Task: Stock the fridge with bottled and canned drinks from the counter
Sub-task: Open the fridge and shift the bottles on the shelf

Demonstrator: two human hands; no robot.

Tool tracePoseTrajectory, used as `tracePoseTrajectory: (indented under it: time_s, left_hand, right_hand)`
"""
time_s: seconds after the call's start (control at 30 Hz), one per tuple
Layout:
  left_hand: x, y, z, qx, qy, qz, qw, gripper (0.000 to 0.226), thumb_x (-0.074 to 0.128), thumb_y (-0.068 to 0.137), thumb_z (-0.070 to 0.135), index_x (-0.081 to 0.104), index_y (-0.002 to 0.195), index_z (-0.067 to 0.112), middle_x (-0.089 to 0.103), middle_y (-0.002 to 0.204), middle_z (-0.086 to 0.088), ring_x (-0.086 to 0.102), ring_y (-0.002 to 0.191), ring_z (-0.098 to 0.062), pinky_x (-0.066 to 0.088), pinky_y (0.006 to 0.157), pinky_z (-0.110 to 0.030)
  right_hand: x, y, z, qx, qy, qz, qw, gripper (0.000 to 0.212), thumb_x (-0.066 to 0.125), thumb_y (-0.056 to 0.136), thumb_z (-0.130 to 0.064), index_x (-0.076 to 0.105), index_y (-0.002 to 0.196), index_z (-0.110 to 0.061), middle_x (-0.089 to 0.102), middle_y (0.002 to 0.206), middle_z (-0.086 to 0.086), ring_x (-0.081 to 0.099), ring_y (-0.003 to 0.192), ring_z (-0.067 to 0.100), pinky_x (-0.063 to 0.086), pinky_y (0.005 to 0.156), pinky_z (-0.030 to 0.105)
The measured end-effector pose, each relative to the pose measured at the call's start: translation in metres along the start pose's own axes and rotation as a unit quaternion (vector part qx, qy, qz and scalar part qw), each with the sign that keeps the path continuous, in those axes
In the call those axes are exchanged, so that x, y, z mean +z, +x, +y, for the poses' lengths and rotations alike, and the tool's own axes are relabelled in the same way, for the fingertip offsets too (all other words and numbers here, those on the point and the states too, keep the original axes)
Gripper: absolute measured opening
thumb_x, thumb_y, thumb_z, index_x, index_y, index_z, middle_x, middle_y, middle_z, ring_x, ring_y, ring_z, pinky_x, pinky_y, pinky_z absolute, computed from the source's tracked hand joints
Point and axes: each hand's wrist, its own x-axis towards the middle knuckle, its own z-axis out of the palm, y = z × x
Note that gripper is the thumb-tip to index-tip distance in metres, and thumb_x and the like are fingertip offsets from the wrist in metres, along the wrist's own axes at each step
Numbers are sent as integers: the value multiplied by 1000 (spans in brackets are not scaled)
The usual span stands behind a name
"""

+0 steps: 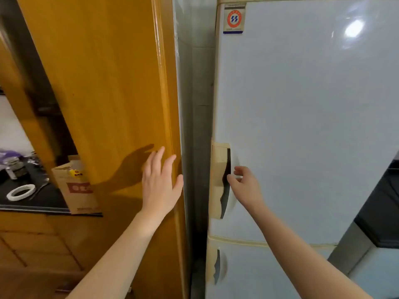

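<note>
- The fridge (302, 126) stands at my 1 o'clock, pale blue-white, with both doors shut; the upper door fills most of the right side and the lower door (259, 275) starts below the cream seam.
- No bottles or cans can be made out from here; the dark bench (32, 201) lies at my 9 o'clock, seen past the orange wooden panel (103, 87).
- On the bench a brown paper bag (75, 186) stands upright against the panel's edge. What it holds I cannot tell. It bears a red printed block and a small yellow tag, both too blurred to read.
- Further left on the bench lie a roll of white tape (21, 192), flat, and a few jars (15, 167) with something purple behind them, all blurred.
- My left hand (160, 180) is at 11 o'clock, fingers spread and loose, palm toward the wooden panel, holding nothing. Whether it touches the wood I cannot tell.
- My right hand (244, 184) is at 12 o'clock, fingers (238, 169) half curled at the dark slot of the cream recessed handle (220, 180) on the upper door, not closed around anything.
- A sticker (233, 18) sits at the upper door's top left corner: a red ring around a blue emblem; its small print is unreadable.
</note>
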Motion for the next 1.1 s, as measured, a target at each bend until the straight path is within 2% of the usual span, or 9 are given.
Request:
tracePoseTrajectory:
  time_s: [0.1,0.2,0.3,0.4,0.6,0.77,0.87,0.93,1.1]
  left_hand:
    - [27,29,-30,47,98,41,993,73,63,82,47,39,143,17,24,156,-14,19,144,-37,15,111,-57]
    - [59,45,-60,104,150,77,980,90,62,78,55,24,149,16,19,156,-19,12,144,-42,9,110,-62]
    - [87,54,-81,140,156,133,969,86,47,83,60,17,150,16,16,157,-20,5,144,-42,8,109,-65]
    - [103,60,-85,149,148,182,961,78,38,87,58,17,151,18,15,156,-17,10,143,-41,13,105,-67]
    - [117,63,-90,179,122,250,944,74,43,87,55,24,148,17,26,150,-16,19,139,-40,21,101,-68]
    - [120,65,-93,191,97,258,942,75,45,87,54,22,149,18,20,152,-14,5,146,-34,-1,114,-56]
    - [118,65,-91,194,96,263,940,75,46,87,54,24,149,17,26,150,-15,18,140,-38,12,111,-61]
    - [115,66,-91,195,96,261,940,74,46,86,54,26,147,17,30,148,-15,26,135,-39,22,101,-67]
    - [111,64,-96,219,74,247,941,75,48,86,55,30,147,15,39,146,-19,27,134,-41,25,95,-70]
  right_hand:
    - [24,12,-6,27,-24,35,999,41,52,93,-29,46,132,-16,47,133,1,56,100,13,47,75,20]
    - [40,16,-4,46,-49,108,992,35,54,90,-33,47,122,-20,49,119,-5,54,89,9,43,69,19]
    - [49,21,-2,45,-53,167,983,29,57,88,-37,45,113,-26,49,97,-15,52,84,6,36,58,12]
    - [59,27,-1,55,-66,175,981,22,55,89,-42,49,106,-29,52,98,-12,52,81,5,42,65,18]
    - [78,24,0,61,-70,215,972,14,58,84,-37,49,90,-28,49,86,-12,53,75,7,44,59,19]
    - [81,22,-4,70,-77,219,970,15,56,85,-42,45,91,-34,44,88,-18,52,78,5,39,58,14]
    - [83,10,-5,90,-79,227,967,24,56,83,-43,47,98,-26,45,92,-13,51,81,6,40,61,18]
    - [81,-4,-7,92,-80,247,961,26,57,81,-45,48,93,-23,46,89,-10,50,79,8,38,60,20]
    - [68,-58,-12,103,-89,300,944,40,56,78,-57,48,92,-20,48,88,-7,50,79,11,42,62,26]
